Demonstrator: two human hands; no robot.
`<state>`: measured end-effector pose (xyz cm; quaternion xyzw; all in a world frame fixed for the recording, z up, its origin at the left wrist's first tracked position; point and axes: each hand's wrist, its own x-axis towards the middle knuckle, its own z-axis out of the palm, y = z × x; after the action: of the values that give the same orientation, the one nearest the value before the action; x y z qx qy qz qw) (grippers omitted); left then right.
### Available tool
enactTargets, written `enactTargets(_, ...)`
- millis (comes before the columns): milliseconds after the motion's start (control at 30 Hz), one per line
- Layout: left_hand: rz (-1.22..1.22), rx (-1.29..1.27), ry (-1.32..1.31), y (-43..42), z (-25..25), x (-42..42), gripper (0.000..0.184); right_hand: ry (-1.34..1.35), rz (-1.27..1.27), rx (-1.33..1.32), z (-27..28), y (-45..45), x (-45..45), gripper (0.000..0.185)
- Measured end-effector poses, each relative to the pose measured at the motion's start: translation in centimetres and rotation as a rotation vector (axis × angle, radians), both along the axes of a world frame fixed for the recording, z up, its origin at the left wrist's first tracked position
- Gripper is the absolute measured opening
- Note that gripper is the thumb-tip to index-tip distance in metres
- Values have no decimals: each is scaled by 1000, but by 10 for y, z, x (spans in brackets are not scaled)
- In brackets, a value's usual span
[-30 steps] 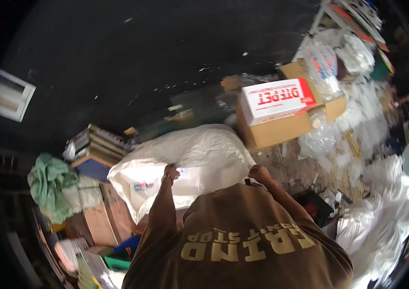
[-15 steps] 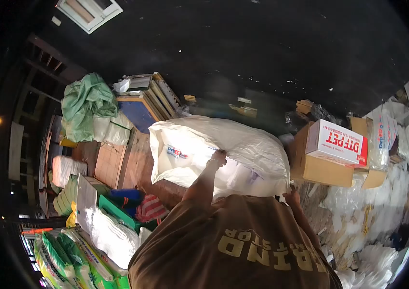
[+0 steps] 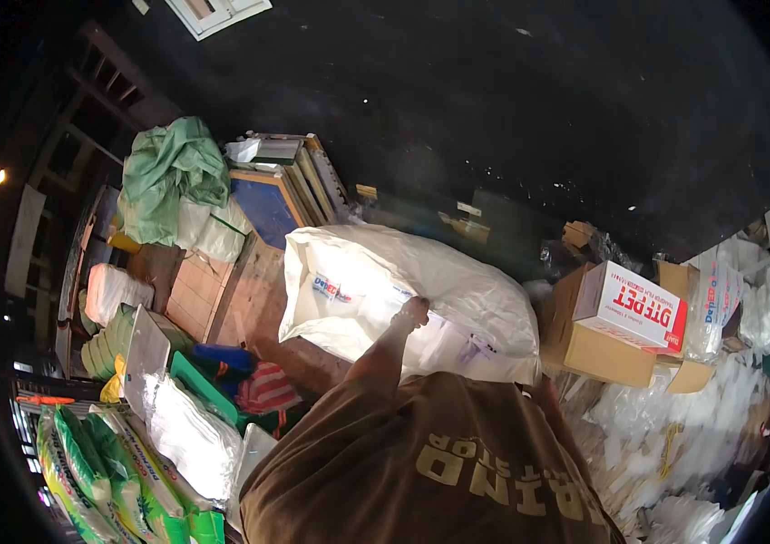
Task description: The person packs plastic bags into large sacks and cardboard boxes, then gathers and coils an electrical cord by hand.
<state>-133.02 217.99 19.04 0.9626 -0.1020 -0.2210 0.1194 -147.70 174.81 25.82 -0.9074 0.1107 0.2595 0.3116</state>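
A large white sack (image 3: 467, 258) lies on its side in front of me, with its mouth spread wide. Inside show white packs (image 3: 335, 295), some with blue and red print. My left hand (image 3: 414, 313) reaches over the opening, its fingers closed on the edge of the sack. My right hand (image 3: 541, 388) is down by the sack's right end, close to my shirt. Its fingers are in shadow and mostly hidden, so their grip does not show.
Cardboard boxes (image 3: 634, 308) stand at right, beside plastic-wrapped bundles (image 3: 761, 313). Framed panels (image 3: 281, 186) and a green sack (image 3: 176, 172) are at back left. Bright green packs (image 3: 122, 471) lie at front left. Plastic scraps (image 3: 693, 426) cover the right floor.
My left hand has shifted slightly down along the sack's opening. My right hand has dropped lower and is now mostly hidden. The view has tilted a little.
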Motion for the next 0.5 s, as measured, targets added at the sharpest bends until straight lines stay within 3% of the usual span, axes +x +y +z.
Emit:
enactTargets(67,75,-48,97,-4,19,-2,33,-40,34,-56,-3,-3,-1,83)
enactTargets(133,338,-269,294,-8,36,-4,35,-236,64,37,-16,-10,-4,75)
enactTargets(167,-24,-73,-134,6,-38,-1,32,-89,73,-38,-24,-13,-1,67)
enactTargets(200,-10,-74,-141,4,-30,-1,32,-40,83,-51,-27,-13,2,66)
enactTargets(267,293,-304,190,-2,-13,-3,31,-2,88,-42,-30,-15,6,65)
enactTargets(300,255,-348,166,2,-31,0,29,-1,92,-34,-32,-16,6,64)
enactTargets(433,415,-384,217,-11,8,-10,31,2,110,-14,-32,-19,10,62)
enactTargets(500,390,-224,229,-15,20,-17,33,5,118,-6,-34,-20,12,60)
